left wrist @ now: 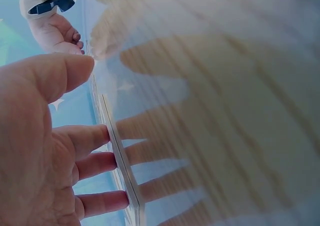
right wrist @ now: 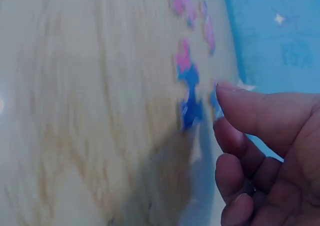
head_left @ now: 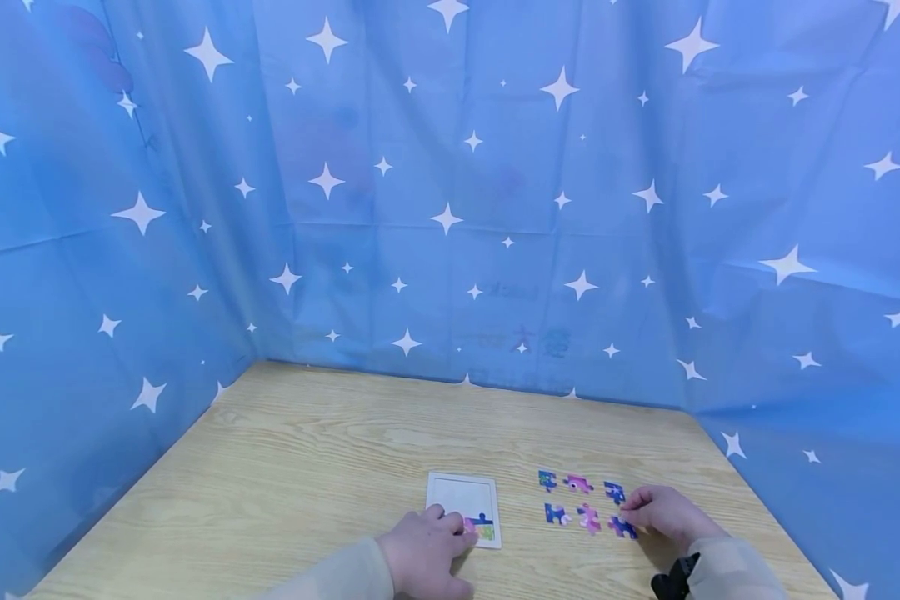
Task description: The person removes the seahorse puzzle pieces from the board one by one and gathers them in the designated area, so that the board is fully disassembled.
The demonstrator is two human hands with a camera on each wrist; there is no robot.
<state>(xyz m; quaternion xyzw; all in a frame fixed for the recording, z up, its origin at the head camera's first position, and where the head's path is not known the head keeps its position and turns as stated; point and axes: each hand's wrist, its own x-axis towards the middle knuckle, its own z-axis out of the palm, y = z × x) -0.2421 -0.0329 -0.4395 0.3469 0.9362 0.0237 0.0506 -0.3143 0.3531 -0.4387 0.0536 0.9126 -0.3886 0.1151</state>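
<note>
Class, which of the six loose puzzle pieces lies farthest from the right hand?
The far row's leftmost piece; the other five lie nearer the right hand.

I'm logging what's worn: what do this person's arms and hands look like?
The left sleeve and right sleeve are pale off-white, reaching the wrists. The left hand and right hand are ungloved. A black, blocky device sits at the right cuff.

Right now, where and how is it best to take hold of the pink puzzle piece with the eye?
I would pinch the pink puzzle piece by its near and far edges, coming down from above with the right hand, the closer one. It lies flat, with bare table around it, and a dark blue piece lies on that hand's side, so sliding in could disturb it.
</note>
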